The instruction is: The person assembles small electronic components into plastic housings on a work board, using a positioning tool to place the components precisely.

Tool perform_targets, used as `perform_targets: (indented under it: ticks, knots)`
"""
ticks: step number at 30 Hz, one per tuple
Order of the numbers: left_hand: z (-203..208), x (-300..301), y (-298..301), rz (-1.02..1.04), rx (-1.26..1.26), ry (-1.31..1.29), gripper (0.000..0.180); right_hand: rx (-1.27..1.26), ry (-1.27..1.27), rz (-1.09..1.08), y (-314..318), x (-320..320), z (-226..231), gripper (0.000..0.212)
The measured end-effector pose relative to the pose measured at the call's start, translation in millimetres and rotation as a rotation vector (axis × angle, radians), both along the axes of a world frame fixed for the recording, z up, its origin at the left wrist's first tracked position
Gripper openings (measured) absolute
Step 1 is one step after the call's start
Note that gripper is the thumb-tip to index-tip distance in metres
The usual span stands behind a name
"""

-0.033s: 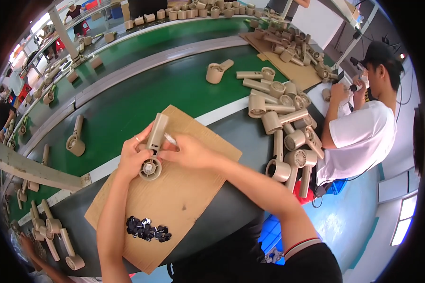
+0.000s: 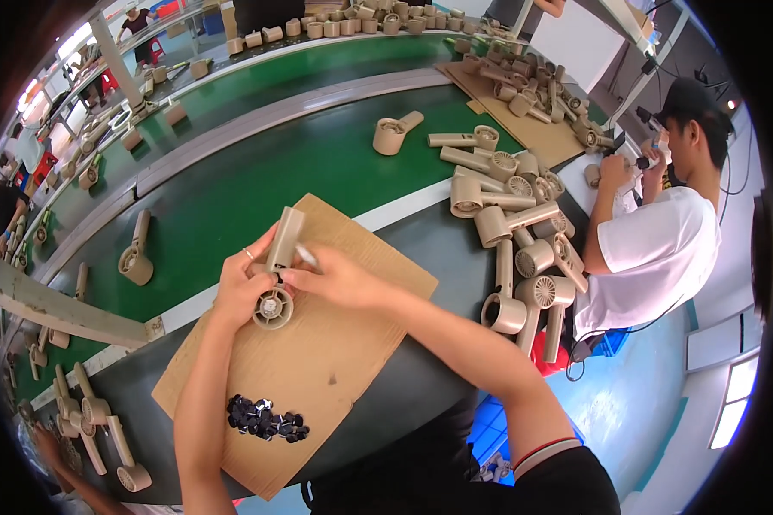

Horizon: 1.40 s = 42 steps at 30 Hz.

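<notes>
My left hand (image 2: pixel 240 287) is closed around a beige handheld fan housing (image 2: pixel 285 240), its handle pointing away from me and its round open end (image 2: pixel 273 307) facing up. White and silvery parts show inside that round end. Closed at the neck of the fan, my right hand (image 2: pixel 339 276) presses its thumb near the joint of handle and head. A slim whitish item (image 2: pixel 305 256) sticks out between its fingers; its kind is unclear. Under both hands lies a cardboard sheet (image 2: pixel 361 343), with a pile of small black pieces (image 2: pixel 266 419) near my left forearm.
Beyond the cardboard runs a green conveyor belt (image 2: pixel 258 172) carrying scattered fan housings. More housings are heaped at the right (image 2: pixel 524 223) and lie at the lower left (image 2: pixel 86 412). A metal post (image 2: pixel 60 300) crosses at left. A co-worker in white (image 2: pixel 661 245) sits at right.
My right fingers have shifted slightly at the fan's neck, and the whitish item has tilted a little. The fan stays in my left hand.
</notes>
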<state>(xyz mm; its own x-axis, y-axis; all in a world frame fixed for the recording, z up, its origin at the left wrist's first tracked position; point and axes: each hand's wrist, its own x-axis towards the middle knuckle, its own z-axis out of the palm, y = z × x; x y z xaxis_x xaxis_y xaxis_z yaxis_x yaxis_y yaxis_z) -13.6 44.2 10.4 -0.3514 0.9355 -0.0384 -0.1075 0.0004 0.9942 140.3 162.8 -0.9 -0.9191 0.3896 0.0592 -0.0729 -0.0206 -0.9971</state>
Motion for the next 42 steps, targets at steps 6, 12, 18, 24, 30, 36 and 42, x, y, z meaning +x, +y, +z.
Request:
perform_targets:
  ticks: [6, 12, 18, 24, 30, 36, 42]
  knots:
    - [5.8, 0.1, -1.0, 0.204, 0.088, 0.192, 0.074, 0.155, -0.135, -0.274, -22.0, -32.4, 20.1, 0.026]
    - [2.6, -70.2, 22.5, 0.333, -0.078, 0.135, 0.07, 1.09, -0.354, -0.619, 64.3, -64.1, 27.9, 0.039]
    - [-15.3, -140.8, 20.1, 0.853, -0.175, 1.23, 0.051, 0.983, -0.907, -0.661, 202.0, -53.7, 50.2, 0.055]
    - [27.9, -40.4, 35.5, 0.453, 0.037, -0.151, 0.045, 1.042, 0.013, -0.481, 83.9, -59.7, 59.1, 0.037]
    - [22.6, -42.3, 11.4, 0.401, 0.018, -0.561, 0.054, 0.901, 0.055, -0.131, -79.2, 5.3, 30.0, 0.023]
    - [-5.8, -42.4, 9.2, 0.335, 0.101, -0.466, 0.049, 0.884, -0.203, 0.286, -144.6, 52.5, 17.2, 0.03]
    - [-12.9, -33.4, 5.9, 0.321, 0.149, -0.482, 0.048, 1.149, -0.074, 0.222, -167.0, 35.9, 6.8, 0.023]
